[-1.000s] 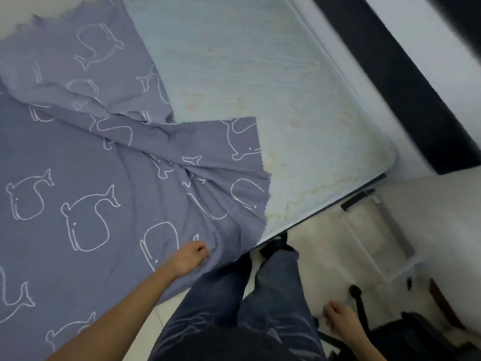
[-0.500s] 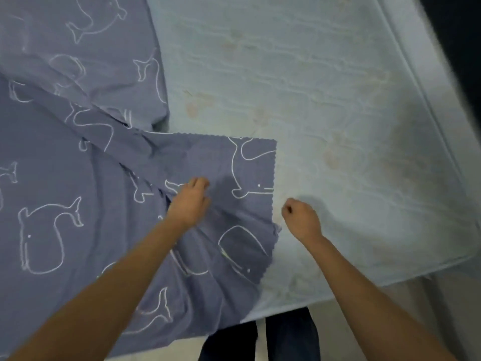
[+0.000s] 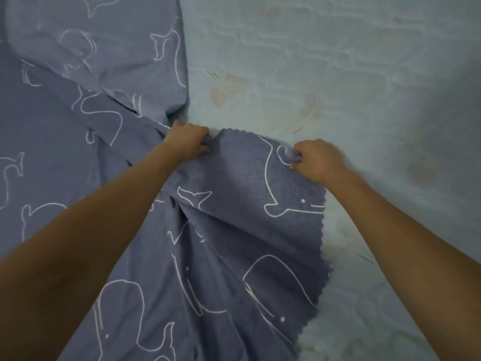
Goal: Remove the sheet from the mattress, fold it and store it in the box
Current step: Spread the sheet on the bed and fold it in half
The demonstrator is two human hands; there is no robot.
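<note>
A blue-grey sheet [image 3: 234,217] printed with white whale outlines lies rumpled over the left part of a pale blue, stained mattress [image 3: 338,74]. Its zigzag-cut edge runs down the middle of the view. My left hand [image 3: 186,144] is shut on the sheet's top edge near a bunched fold. My right hand [image 3: 316,160] is shut on the sheet's far corner, about a hand's width to the right. Both forearms reach in from the bottom. The box is out of view.
Bare mattress fills the right half and top right of the view, with brownish stains and a few dark hairs on it. More sheet is heaped at the top left [image 3: 104,48].
I have leaned in closer over the mattress. My left hand moved up to the sheet's top edge and my right hand came from beside the sheet onto its corner; both now grip it.
</note>
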